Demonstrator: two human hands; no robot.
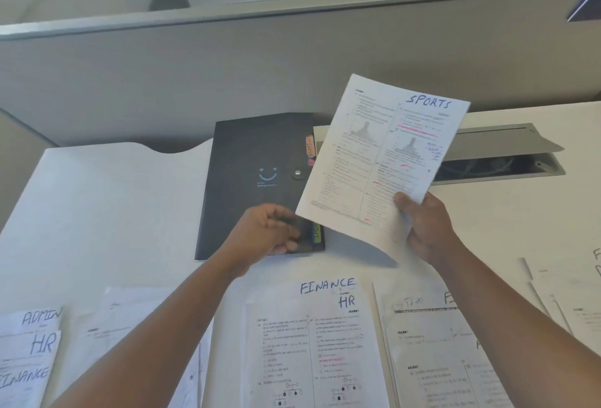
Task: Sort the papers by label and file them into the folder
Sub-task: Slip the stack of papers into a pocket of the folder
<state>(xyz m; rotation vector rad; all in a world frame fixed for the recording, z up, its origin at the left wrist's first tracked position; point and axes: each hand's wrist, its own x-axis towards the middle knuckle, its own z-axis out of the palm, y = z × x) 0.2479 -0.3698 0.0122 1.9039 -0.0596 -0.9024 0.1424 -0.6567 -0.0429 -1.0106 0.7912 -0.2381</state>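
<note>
Head view, looking down over a white desk (113, 212) against a grey partition (195, 75). Right hand (426, 228) raised above the desk, thumb and fingers pinching the lower corner of a printed sheet headed SPORTS (380, 160), sheet tilted, clear of the surface, its left edge overlapping the folder's right side. Left hand (270, 232) down on the near right corner of the black folder (257, 180), fingers curled at the edge there; blurred, so cannot tell whether gripping the cover or only resting on it. Folder lying flat and closed, snap button (297, 173) fastened, smile logo on the cover, an orange ADMIN tab (310, 146) and a yellow-green tab (317, 233) poking out along the right edge. Open cable tray (497, 160) set into the desk behind the raised sheet. Nearer the camera, loose papers spread along the desk: a stack marked ADMIN, HR, FINANCE (29, 352) at far left, a sheet marked FINANCE (327, 285) with an HR sheet (312, 352) over it in the middle, more sheets (432, 352) to the right, partly hidden under the right forearm.
</note>
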